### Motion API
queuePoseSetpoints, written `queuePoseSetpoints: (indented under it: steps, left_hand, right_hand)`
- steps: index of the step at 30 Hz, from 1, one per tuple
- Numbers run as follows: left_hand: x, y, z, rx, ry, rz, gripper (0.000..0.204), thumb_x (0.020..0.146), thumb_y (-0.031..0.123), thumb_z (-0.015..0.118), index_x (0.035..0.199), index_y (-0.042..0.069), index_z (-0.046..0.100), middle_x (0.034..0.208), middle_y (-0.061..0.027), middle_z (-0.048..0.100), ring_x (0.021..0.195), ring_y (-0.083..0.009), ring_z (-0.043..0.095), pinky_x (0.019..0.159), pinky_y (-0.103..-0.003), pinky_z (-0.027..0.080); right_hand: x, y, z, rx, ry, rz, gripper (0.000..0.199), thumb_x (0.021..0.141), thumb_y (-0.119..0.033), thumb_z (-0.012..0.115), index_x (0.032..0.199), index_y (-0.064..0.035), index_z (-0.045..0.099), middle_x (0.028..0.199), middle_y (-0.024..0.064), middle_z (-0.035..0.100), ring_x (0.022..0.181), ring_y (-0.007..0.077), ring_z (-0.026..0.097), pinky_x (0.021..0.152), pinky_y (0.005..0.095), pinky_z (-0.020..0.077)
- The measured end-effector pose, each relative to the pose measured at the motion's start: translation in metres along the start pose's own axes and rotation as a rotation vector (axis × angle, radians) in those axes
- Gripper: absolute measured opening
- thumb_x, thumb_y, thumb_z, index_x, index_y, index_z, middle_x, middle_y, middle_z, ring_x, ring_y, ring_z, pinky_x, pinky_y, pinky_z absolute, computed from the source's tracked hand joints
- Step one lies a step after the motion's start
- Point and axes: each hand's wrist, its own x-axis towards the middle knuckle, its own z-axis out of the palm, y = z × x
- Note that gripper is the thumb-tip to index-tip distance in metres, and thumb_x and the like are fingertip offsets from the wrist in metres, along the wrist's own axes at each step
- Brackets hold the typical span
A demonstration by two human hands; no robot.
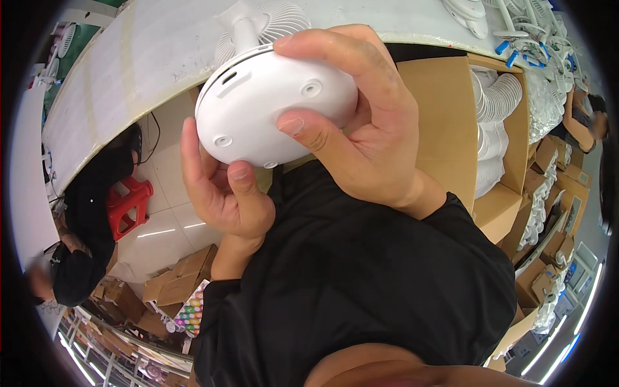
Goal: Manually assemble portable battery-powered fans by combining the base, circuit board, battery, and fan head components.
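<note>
Between my two hands is a white desk fan, its round base (258, 116) tilted so that the underside faces me. That underside has several small recessed holes and, by its far edge, a dark slot. Beyond the base, the stem and the ribbed fan cage (284, 22) lie over the white table. My left hand (225, 200) grips the near left rim, thumb on the underside and fingers along the side. On the right side my right hand (380, 122) wraps the base, its thumb pressed to the underside and its index finger on the far rim.
A white table (161, 45) curves across the far side. At my right stands an open cardboard box (438, 122) with white ribbed parts in plastic. More fans (535, 26) lie at the far right. A red stool (129, 203) and a person in black (90, 213) are on the left.
</note>
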Motion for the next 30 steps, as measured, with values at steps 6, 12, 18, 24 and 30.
queuePoseSetpoints:
  steps: [6,12,18,24,30]
  left_hand:
    - [0.001,0.003,0.005,-0.071,-0.034,-0.052,0.057,0.099,0.022,0.057,0.144,-0.006,0.036,0.13,-0.0233,0.056,0.107,-0.0258,0.062,0.091,-0.03,0.05]
    - [0.004,0.002,0.001,-0.173,-0.144,-0.143,0.052,0.097,0.022,0.061,0.138,-0.007,0.045,0.126,-0.0204,0.059,0.106,-0.0243,0.062,0.091,-0.03,0.049]
    - [0.0,0.006,-0.002,-0.054,-0.231,-0.169,0.046,0.095,0.022,0.065,0.129,-0.007,0.054,0.122,-0.018,0.062,0.102,-0.023,0.061,0.089,-0.03,0.049]
    - [-0.001,0.0,0.001,0.053,-0.219,-0.123,0.039,0.093,0.021,0.067,0.122,-0.005,0.06,0.111,-0.0162,0.065,0.098,-0.022,0.06,0.087,-0.031,0.049]
    - [0.019,-0.004,0.026,-0.37,0.01,-0.234,0.028,0.1,0.028,0.053,0.098,0.001,0.062,0.088,-0.0099,0.062,0.084,-0.019,0.057,0.081,-0.03,0.046]
  right_hand:
    - [-0.005,0.003,0.0,0.034,0.036,0.021,0.047,0.079,-0.003,0.071,0.124,-0.0016,0.057,0.116,0.0117,0.055,0.097,0.0208,0.054,0.086,0.0282,0.045]
    - [-0.014,0.013,-0.002,0.186,0.075,0.046,0.041,0.078,-0.003,0.071,0.118,-0.0021,0.062,0.113,0.0115,0.056,0.095,0.021,0.054,0.085,0.0274,0.0445]
    - [-0.006,-0.007,-0.022,0.092,-0.171,0.162,0.035,0.078,-0.004,0.071,0.113,-0.0027,0.064,0.115,0.0118,0.055,0.097,0.0219,0.054,0.086,0.0285,0.0442]
    - [-0.006,0.012,-0.014,0.379,-0.053,0.355,0.031,0.07,-0.003,0.076,0.1,-0.0045,0.069,0.09,0.0042,0.061,0.082,0.0172,0.054,0.074,0.0264,0.0441]
    - [-0.009,0.026,-0.007,0.242,-0.074,-0.075,0.034,0.074,-0.003,0.074,0.106,-0.0034,0.067,0.101,0.0074,0.057,0.09,0.0199,0.054,0.082,0.0275,0.0435]
